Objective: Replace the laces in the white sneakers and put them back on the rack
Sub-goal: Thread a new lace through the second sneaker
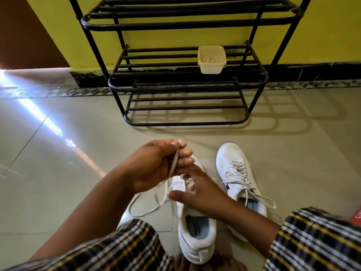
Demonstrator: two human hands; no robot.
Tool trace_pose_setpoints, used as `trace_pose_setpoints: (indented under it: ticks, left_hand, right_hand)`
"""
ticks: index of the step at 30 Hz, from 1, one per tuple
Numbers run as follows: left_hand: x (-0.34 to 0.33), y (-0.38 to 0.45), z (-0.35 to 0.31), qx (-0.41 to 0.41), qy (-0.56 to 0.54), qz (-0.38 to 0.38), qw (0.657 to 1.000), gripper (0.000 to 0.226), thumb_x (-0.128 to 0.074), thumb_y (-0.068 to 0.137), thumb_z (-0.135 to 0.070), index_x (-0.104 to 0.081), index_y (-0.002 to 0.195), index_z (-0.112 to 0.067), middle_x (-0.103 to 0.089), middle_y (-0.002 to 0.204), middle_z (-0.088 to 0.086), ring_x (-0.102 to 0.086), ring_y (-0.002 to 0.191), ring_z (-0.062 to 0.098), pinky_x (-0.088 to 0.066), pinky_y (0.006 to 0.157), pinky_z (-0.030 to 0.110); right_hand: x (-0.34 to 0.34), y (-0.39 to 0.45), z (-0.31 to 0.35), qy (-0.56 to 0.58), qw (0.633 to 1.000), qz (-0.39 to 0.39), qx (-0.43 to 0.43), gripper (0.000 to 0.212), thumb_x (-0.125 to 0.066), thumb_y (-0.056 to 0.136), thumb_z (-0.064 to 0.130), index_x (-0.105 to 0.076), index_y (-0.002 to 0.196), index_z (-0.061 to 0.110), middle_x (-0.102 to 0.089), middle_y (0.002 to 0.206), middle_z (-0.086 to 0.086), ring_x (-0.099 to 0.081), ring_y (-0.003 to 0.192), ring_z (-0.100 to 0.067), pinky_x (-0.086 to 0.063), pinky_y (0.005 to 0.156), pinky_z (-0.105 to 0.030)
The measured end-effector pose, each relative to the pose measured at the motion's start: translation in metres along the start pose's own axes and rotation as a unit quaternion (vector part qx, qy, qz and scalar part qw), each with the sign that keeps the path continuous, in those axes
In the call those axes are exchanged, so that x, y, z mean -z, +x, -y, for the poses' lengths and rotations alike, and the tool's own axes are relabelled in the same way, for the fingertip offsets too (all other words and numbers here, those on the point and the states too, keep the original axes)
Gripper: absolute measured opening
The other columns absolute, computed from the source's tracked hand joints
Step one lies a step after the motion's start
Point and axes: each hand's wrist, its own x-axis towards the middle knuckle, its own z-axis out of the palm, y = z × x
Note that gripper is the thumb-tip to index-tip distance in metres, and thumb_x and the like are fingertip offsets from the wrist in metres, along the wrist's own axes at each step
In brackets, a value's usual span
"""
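White lace [174, 163] pinched in left hand [156, 165] — right hand [203, 194] slack over the sneaker [195, 227], insole print unreadable.

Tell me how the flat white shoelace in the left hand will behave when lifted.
The flat white shoelace is probably floppy: it droops from the left hand and loops slackly on the floor. Likely very light, since a fingertip pinch holds it. It may snag, since it seems to run under the right hand.
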Motion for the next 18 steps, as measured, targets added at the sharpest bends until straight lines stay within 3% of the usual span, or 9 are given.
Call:
trace_pose_setpoints:
  ticks: [2, 4, 5, 7, 9, 11, 14, 18]
  left_hand:
    - [-0.010, -0.001, 0.001, -0.019, -0.030, 0.010, 0.999, 0.026, -0.031, 0.101, -0.015, -0.054, 0.092, -0.009, -0.065, 0.075, 0.005, -0.067, 0.070, 0.016, -0.057, 0.077, 0.035]
    - [-0.011, 0.000, 0.000, -0.046, -0.054, -0.001, 0.997, 0.025, -0.032, 0.101, -0.016, -0.054, 0.091, -0.010, -0.064, 0.074, 0.004, -0.066, 0.068, 0.015, -0.058, 0.072, 0.032]
    - [-0.008, 0.001, -0.001, -0.062, -0.061, -0.011, 0.996, 0.025, -0.032, 0.101, -0.017, -0.053, 0.090, -0.011, -0.062, 0.072, 0.003, -0.064, 0.065, 0.013, -0.059, 0.069, 0.029]
    - [0.005, 0.005, -0.002, -0.089, -0.081, -0.058, 0.991, 0.026, -0.033, 0.101, -0.021, -0.052, 0.087, -0.013, -0.056, 0.065, -0.001, -0.057, 0.057, 0.009, -0.055, 0.059, 0.024]
    - [0.023, 0.008, -0.002, -0.108, -0.099, -0.129, 0.981, 0.029, -0.033, 0.102, -0.023, -0.052, 0.083, -0.014, -0.049, 0.059, -0.004, -0.049, 0.049, 0.006, -0.051, 0.052, 0.020]
    - [0.044, 0.012, 0.002, -0.115, -0.107, -0.184, 0.970, 0.030, -0.033, 0.102, -0.023, -0.052, 0.081, -0.013, -0.047, 0.055, -0.004, -0.046, 0.044, 0.004, -0.051, 0.051, 0.019]
    - [0.077, 0.017, 0.015, -0.096, -0.076, -0.250, 0.960, 0.030, -0.035, 0.102, -0.022, -0.054, 0.081, -0.011, -0.047, 0.054, -0.004, -0.046, 0.041, 0.004, -0.053, 0.051, 0.020]
    - [0.103, 0.020, 0.032, -0.075, -0.035, -0.342, 0.936, 0.030, -0.035, 0.103, -0.020, -0.051, 0.079, -0.011, -0.043, 0.064, 0.000, -0.047, 0.047, 0.006, -0.049, 0.056, 0.024]
  right_hand:
    - [-0.004, -0.002, 0.007, 0.121, 0.988, 0.099, -0.009, 0.034, -0.068, 0.085, 0.031, -0.047, 0.111, 0.031, -0.054, 0.104, 0.021, -0.052, 0.098, 0.005, -0.038, 0.082, -0.008]
    - [-0.006, -0.008, 0.009, 0.225, 0.963, 0.150, 0.017, 0.010, -0.058, 0.092, 0.020, -0.057, 0.101, 0.018, -0.063, 0.092, 0.001, -0.062, 0.089, -0.006, -0.045, 0.083, -0.015]
    - [-0.005, -0.011, 0.009, 0.276, 0.949, 0.152, 0.008, 0.006, -0.053, 0.095, 0.016, -0.058, 0.093, 0.013, -0.060, 0.080, -0.005, -0.064, 0.077, -0.010, -0.048, 0.076, -0.017]
    - [0.006, -0.013, 0.008, 0.314, 0.942, 0.114, -0.040, 0.019, -0.044, 0.099, 0.014, -0.054, 0.085, 0.009, -0.048, 0.061, -0.001, -0.055, 0.053, -0.010, -0.046, 0.057, -0.017]
    - [0.025, -0.014, 0.004, 0.282, 0.955, 0.057, -0.068, 0.021, -0.042, 0.099, 0.019, -0.054, 0.085, 0.008, -0.041, 0.053, 0.008, -0.039, 0.043, -0.006, -0.035, 0.046, -0.015]
    - [0.048, -0.013, 0.003, 0.204, 0.975, 0.032, -0.079, 0.022, -0.045, 0.098, 0.022, -0.058, 0.084, 0.011, -0.040, 0.051, 0.012, -0.033, 0.044, -0.004, -0.028, 0.044, -0.014]
    - [0.083, -0.011, 0.009, 0.025, 0.994, 0.044, -0.096, 0.025, -0.050, 0.097, 0.017, -0.065, 0.077, 0.014, -0.043, 0.050, 0.012, -0.035, 0.044, -0.002, -0.030, 0.046, -0.013]
    - [0.119, -0.006, 0.016, -0.160, 0.975, 0.080, -0.130, 0.021, -0.057, 0.092, 0.014, -0.069, 0.074, 0.011, -0.048, 0.057, 0.003, -0.038, 0.051, -0.008, -0.032, 0.050, -0.020]
